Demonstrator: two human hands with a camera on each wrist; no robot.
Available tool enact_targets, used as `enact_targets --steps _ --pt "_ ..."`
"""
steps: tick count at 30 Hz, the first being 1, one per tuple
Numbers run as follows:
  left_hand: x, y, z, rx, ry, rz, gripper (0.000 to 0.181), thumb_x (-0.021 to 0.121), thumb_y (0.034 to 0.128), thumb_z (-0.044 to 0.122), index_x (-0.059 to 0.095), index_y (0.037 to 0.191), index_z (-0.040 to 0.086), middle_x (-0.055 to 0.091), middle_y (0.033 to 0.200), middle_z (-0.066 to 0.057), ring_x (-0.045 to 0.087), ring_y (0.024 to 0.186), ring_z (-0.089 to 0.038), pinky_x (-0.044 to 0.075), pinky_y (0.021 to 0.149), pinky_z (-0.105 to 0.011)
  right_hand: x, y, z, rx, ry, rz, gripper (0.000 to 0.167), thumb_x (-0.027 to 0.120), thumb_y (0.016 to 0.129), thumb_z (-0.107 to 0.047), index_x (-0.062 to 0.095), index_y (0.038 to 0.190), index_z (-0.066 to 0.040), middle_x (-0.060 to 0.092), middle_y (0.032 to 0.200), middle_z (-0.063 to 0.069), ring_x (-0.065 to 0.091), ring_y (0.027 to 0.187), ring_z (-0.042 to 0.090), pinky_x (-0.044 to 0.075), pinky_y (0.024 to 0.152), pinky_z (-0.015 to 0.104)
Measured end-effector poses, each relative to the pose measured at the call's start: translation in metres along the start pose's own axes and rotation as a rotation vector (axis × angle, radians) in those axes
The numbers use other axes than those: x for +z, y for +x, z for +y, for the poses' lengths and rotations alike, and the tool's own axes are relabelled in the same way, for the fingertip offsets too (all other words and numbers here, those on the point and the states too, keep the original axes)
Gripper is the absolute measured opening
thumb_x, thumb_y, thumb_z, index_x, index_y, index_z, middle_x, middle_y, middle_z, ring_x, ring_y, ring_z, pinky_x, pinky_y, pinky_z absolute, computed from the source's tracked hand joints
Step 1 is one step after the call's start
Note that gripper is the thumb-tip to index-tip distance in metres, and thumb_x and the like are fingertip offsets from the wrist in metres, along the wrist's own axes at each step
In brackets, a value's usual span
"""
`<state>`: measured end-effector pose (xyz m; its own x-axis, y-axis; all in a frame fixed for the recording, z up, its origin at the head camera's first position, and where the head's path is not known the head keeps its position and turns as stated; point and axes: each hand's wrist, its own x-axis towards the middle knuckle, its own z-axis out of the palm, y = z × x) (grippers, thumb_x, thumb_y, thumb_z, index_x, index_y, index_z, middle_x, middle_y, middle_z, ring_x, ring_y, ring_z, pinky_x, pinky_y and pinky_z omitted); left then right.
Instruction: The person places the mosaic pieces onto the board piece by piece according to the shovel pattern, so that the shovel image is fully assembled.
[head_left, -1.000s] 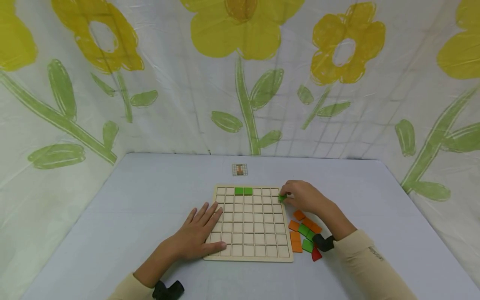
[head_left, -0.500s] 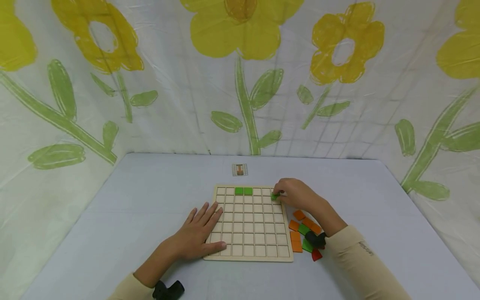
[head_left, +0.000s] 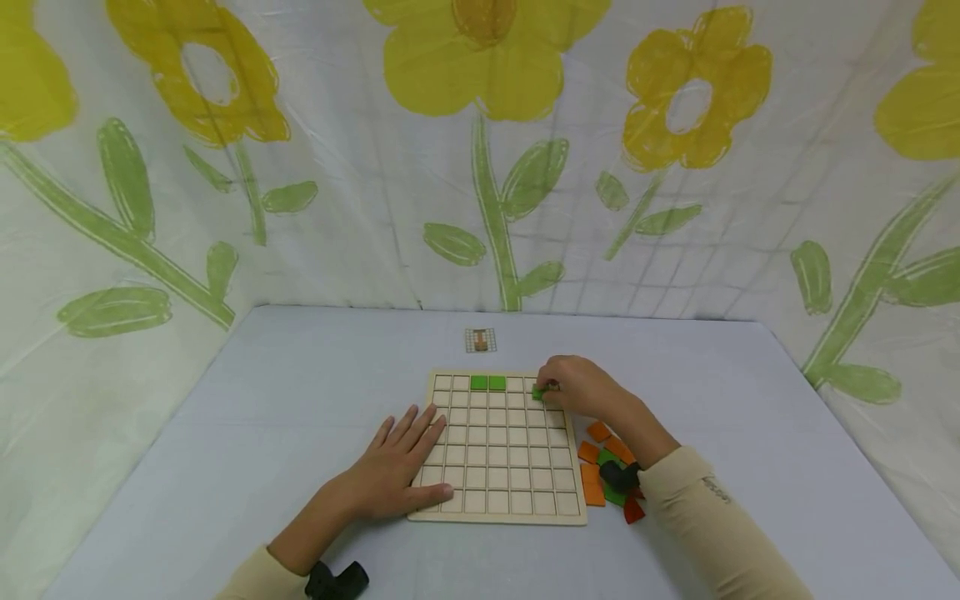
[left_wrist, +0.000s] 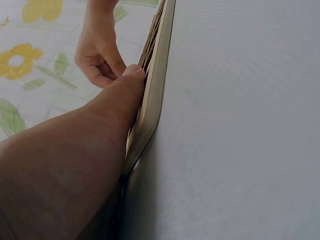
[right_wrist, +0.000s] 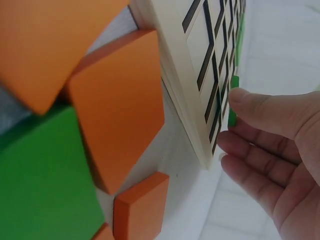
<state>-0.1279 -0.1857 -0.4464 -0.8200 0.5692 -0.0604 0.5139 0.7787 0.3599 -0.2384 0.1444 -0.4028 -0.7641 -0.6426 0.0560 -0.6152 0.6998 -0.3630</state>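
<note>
On the pale gridded board (head_left: 497,435), two green tiles (head_left: 488,382) sit side by side in the far row, filling its third and fourth compartments from the left. The right hand (head_left: 583,388) pinches another green tile (head_left: 537,393) between thumb and fingertips, over the board's far right part; whether it touches the wood I can't tell. The left hand (head_left: 390,475) lies across the left rim, fingers straight and spread, gripping nothing. Orange tiles (head_left: 592,485) lie beside the right rim, among green and red pieces (head_left: 633,510).
</note>
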Motion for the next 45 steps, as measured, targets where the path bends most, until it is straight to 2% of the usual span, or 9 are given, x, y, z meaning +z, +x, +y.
enact_targets --steps 5,27,38,45 --pt "0.001 0.000 -0.001 0.003 0.004 0.000 0.096 0.046 0.0950 0.070 0.017 0.161 0.007 0.007 0.167 -0.014 0.001 0.151 -0.038 0.003 0.115 -0.063 0.002 0.004 -0.001 -0.011 -0.012 -0.003 0.007 0.077 0.089 -0.008 0.076 0.096 -0.009 0.067 0.095 0.000 0.063 0.087 0.018 0.053 0.077 0.034" --pt "-0.002 -0.001 0.002 0.000 0.002 -0.002 0.095 0.047 0.0952 0.069 0.018 0.161 0.006 0.008 0.167 -0.015 0.001 0.151 -0.038 0.003 0.115 -0.063 0.008 0.016 -0.005 -0.020 -0.035 0.020 0.010 0.076 0.090 -0.005 0.077 0.098 -0.009 0.066 0.095 0.001 0.064 0.087 0.018 0.053 0.076 0.033" --pt "-0.002 -0.001 0.001 0.001 -0.002 0.000 0.095 0.047 0.0954 0.069 0.017 0.161 0.007 0.007 0.167 -0.014 0.001 0.151 -0.038 0.003 0.116 -0.063 0.012 0.023 -0.008 -0.099 -0.031 0.048 0.008 0.075 0.089 -0.002 0.078 0.094 -0.008 0.067 0.093 0.002 0.066 0.087 0.020 0.055 0.076 0.032" --pt "-0.002 -0.001 0.001 0.001 0.008 -0.001 0.096 0.046 0.0950 0.070 0.018 0.161 0.007 0.008 0.167 -0.014 0.001 0.151 -0.038 0.004 0.116 -0.062 0.014 0.029 -0.009 -0.102 -0.035 0.036 0.005 0.076 0.090 -0.005 0.078 0.092 -0.009 0.068 0.093 0.002 0.066 0.088 0.018 0.055 0.076 0.030"
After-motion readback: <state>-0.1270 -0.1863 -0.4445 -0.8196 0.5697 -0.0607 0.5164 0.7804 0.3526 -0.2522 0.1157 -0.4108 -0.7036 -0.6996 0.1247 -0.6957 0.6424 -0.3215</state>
